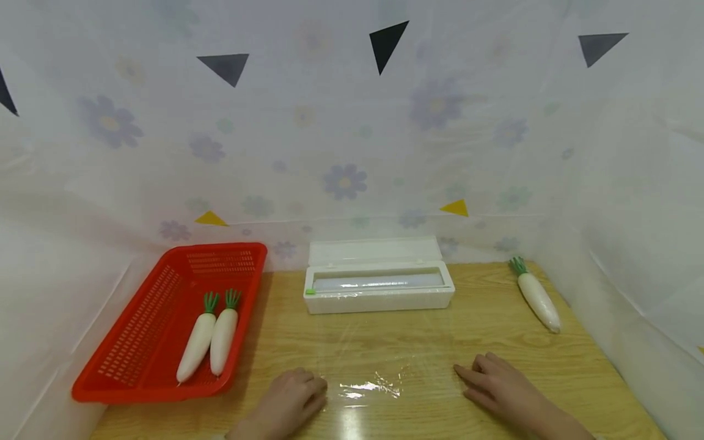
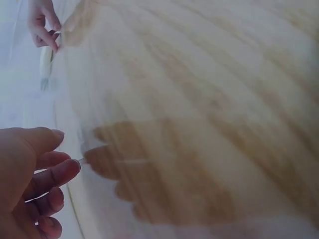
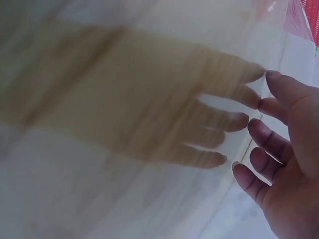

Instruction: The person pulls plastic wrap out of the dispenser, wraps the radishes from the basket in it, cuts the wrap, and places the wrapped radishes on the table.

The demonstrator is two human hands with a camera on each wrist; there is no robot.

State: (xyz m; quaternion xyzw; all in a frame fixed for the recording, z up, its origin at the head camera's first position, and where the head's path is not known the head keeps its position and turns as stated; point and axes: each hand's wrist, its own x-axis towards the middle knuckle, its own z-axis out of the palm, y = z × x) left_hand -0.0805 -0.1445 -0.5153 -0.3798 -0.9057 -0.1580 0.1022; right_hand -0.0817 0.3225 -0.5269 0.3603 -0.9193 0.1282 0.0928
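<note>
A thin sheet of clear cling film (image 1: 379, 354) lies over the wooden table, running from the white film dispenser box (image 1: 379, 299) towards me. At the film's left edge is my left hand (image 1: 294, 400), its fingers loosely bent and their tips close to the tabletop. In the left wrist view nothing thick shows between its thumb and fingers. My right hand (image 1: 503, 388) rests by the film's right edge, fingers relaxed and fairly straight. Its fingertips (image 3: 256, 124) almost meet their reflections in the right wrist view. Whether either hand touches the film is hard to tell.
A red plastic basket (image 1: 118, 394) stands at the left with two white radishes (image 1: 206, 342) inside. Another white radish (image 1: 539, 299), shiny as if wrapped, lies at the far right. The dispenser's lid (image 1: 374, 250) is raised. White patterned sheeting (image 1: 341, 140) surrounds the table (image 1: 484, 318).
</note>
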